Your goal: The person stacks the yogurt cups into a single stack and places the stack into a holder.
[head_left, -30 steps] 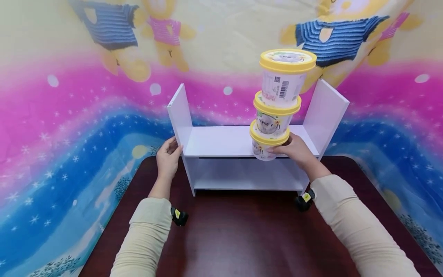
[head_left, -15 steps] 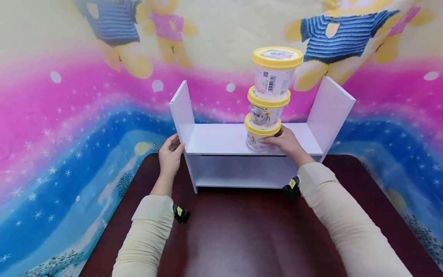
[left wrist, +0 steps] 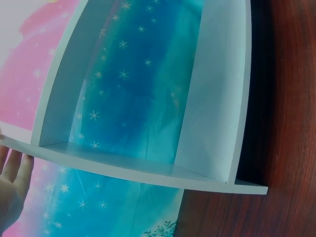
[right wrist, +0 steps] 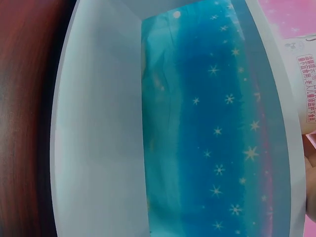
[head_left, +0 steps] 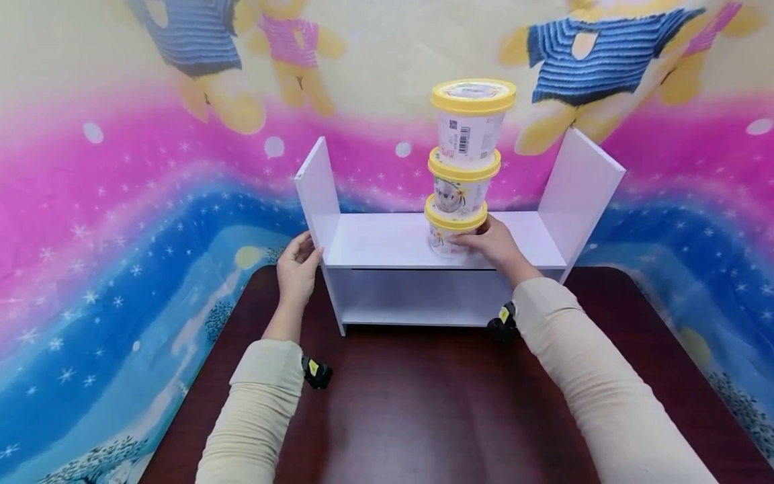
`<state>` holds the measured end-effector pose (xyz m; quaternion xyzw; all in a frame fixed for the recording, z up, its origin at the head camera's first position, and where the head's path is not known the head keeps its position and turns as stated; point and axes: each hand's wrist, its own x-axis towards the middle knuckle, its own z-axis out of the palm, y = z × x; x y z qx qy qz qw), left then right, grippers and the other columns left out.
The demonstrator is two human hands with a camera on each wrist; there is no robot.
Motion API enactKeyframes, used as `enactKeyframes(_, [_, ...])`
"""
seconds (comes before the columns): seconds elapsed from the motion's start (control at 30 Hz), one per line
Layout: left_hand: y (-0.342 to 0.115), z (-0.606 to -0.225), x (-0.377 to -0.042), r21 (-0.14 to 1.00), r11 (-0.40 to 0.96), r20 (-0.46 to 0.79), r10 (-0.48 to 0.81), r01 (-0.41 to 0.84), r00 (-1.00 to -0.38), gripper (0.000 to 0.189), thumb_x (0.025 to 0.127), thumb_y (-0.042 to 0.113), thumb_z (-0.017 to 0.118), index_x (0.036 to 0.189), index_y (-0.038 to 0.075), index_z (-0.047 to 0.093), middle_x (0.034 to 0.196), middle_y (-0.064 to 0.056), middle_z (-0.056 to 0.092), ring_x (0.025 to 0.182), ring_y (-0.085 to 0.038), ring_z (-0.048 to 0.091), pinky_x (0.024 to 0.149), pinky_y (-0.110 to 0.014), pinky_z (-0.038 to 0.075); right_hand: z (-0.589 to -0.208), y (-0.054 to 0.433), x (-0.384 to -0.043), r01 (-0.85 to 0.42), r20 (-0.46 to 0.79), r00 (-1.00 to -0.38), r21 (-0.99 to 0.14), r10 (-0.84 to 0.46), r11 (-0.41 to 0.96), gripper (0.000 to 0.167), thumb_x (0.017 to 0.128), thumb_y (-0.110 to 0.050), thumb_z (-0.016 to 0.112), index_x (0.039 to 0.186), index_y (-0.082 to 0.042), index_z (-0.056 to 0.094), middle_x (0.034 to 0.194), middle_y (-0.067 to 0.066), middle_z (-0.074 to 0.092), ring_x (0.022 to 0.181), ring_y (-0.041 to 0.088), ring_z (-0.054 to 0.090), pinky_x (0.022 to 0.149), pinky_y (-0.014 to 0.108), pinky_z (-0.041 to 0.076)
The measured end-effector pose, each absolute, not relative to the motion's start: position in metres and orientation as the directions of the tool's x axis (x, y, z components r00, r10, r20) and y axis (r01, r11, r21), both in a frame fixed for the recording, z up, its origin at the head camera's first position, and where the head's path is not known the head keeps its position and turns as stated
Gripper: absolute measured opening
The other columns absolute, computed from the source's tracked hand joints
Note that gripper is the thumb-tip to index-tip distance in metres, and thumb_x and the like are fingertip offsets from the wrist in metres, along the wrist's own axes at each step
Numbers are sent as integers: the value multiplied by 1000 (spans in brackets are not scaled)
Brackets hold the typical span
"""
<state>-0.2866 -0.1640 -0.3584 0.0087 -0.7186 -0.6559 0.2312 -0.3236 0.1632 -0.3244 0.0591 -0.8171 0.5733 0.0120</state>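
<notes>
A stack of three white tubs (head_left: 459,191) with yellow lids stands upright over the white shelf unit's upper board (head_left: 381,242), near its front edge. My right hand (head_left: 496,249) grips the bottom tub (head_left: 438,240) from the right, with the thumb across its front. In the right wrist view, part of a printed tub (right wrist: 298,89) shows above the board's edge, with a little of my hand (right wrist: 311,190). On the left, my left hand (head_left: 297,269) holds the front edge of the shelf's side panel (head_left: 317,195), fingers on its outer side and thumb at the edge.
The shelf stands on a dark reddish-brown table (head_left: 399,403). Its right side panel (head_left: 580,188) rises beyond the tubs, and a lower board (head_left: 417,317) lies beneath. A printed cloth backdrop (head_left: 181,202) with bears and snowflakes hangs behind and at the sides.
My right hand has moved the tub stack to the left and back, from in front of the upper board's edge to over the board. My left hand has stayed at the side panel.
</notes>
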Motion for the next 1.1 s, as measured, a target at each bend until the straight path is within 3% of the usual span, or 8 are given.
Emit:
enactKeyframes(0.17, [-165,-359,-285,947,140,318,-313,288,-895,37,82,8,59,118,9,53,110,-11,55,99,-20,52,82,-34,42,-326,162,-324,-123,99,-991,-925,-84,361,72,60,-39,76,120,-16,44,115,2,50,93,18,43,73,33,35])
enactKeyframes(0.7, [-163,-361,-284,940,172,332,-277,294,-902,37,83,10,58,119,9,52,113,-10,54,100,-18,51,81,-34,42,-330,166,-322,-200,148,-977,-895,-157,399,73,70,-31,71,129,-14,31,124,6,41,109,22,40,86,39,35])
enactKeyframes(0.93, [-162,-362,-273,887,356,382,-208,294,-900,42,83,15,58,123,8,47,117,-11,50,107,-21,47,85,-35,39,-337,173,-303,-169,146,-986,-847,-86,504,83,72,-39,67,136,-7,23,132,16,33,120,32,29,95,44,26])
enactKeyframes(1.1, [-163,-371,-255,779,545,456,-152,310,-877,46,83,18,57,126,7,43,123,-12,46,113,-24,41,90,-40,33,-349,180,-278,-268,268,-960,-790,-82,551,67,79,-29,62,132,0,32,130,21,35,120,33,29,95,45,25])
